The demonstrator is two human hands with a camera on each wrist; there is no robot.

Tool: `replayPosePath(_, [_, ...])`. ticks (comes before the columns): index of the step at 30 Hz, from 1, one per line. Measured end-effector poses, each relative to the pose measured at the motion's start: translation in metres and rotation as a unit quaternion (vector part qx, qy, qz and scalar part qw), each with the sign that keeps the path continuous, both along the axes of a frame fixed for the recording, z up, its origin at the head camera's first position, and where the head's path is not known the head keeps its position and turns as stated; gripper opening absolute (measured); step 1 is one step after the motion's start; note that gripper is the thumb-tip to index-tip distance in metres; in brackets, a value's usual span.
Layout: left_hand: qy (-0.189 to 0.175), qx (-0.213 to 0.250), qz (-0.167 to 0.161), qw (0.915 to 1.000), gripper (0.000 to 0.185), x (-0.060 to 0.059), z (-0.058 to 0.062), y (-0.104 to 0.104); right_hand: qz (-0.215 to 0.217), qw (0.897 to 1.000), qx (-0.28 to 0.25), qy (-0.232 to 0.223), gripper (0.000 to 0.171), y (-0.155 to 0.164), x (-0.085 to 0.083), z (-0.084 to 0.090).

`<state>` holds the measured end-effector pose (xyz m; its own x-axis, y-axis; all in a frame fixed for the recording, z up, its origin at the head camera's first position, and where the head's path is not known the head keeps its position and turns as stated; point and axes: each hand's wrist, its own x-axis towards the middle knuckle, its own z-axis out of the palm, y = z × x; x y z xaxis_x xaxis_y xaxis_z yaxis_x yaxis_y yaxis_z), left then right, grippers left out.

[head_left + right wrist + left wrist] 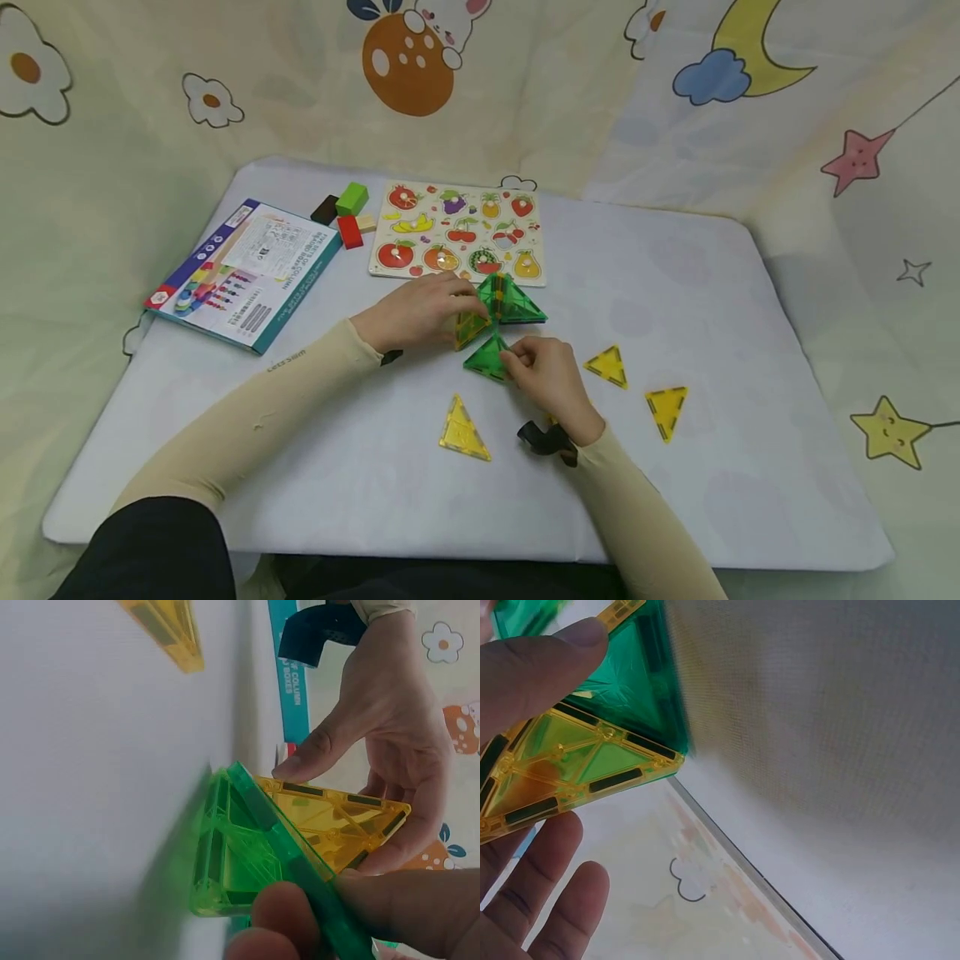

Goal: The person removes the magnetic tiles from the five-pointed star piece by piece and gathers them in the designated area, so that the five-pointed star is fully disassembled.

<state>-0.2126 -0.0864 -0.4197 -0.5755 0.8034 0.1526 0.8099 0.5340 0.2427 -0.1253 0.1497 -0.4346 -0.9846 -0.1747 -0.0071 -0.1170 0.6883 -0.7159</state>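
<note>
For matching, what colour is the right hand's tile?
The tile is green; right wrist view is clearest.

A translucent green triangular tile (486, 360) tilts beside a yellow-and-green tile cluster (519, 305).

Left forearm (288, 408): is slanting inward over the worktop (750, 483) from near its front left corner, a cream sleeve covering it to the wrist.
Left hand (423, 310): is pinching, its thumb (540, 671) lying opposite loosely bending fingers (551, 847).
Right forearm (645, 517): is crossing the front edge right of its middle and angling leftward, likewise wearing cream.
Right hand (557, 382): is also pinching, its fingers curling inward, sitting nearer the front edge than the left hand.
</note>
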Motion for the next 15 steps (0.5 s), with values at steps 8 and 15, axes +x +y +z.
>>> replayPosePath(8, [-0.005,0.003,0.002,1.0000,0.054,0.000,0.000,-0.001,0.011,1.000,-0.009,-0.015,0.018,0.012,0.008,-0.001])
replayPosePath(15, [-0.007,0.004,0.003,1.0000,0.055,0.000,-0.003,0.000,0.011,0.999,-0.024,-0.022,0.017,0.015,0.010,-0.002])
